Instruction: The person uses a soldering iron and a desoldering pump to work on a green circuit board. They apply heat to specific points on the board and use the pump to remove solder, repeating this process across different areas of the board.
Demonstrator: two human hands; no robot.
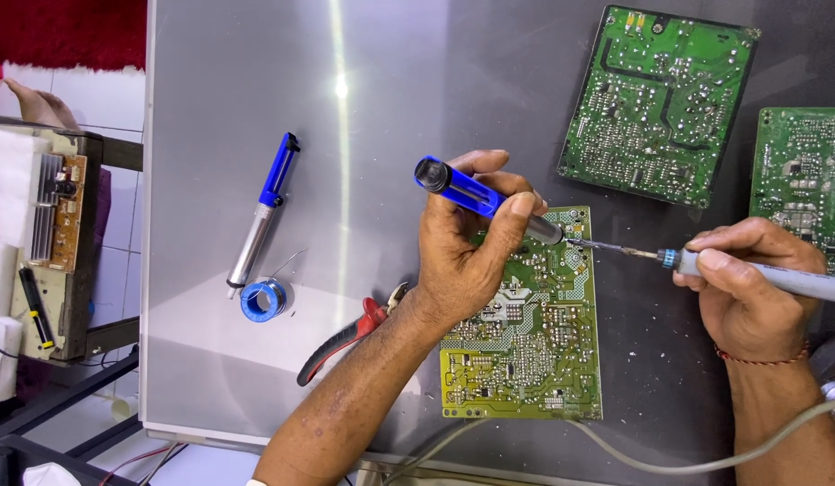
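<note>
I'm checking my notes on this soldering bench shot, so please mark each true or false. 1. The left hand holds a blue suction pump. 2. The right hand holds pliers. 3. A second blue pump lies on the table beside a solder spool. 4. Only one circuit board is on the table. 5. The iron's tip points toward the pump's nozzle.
1. True: the left hand grips a blue suction pump over the yellow-green board.
2. False: the right hand holds a soldering iron; the red-handled pliers lie on the table.
3. True: the second pump lies by the solder spool.
4. False: at least three boards show, including two green boards.
5. True.
</note>
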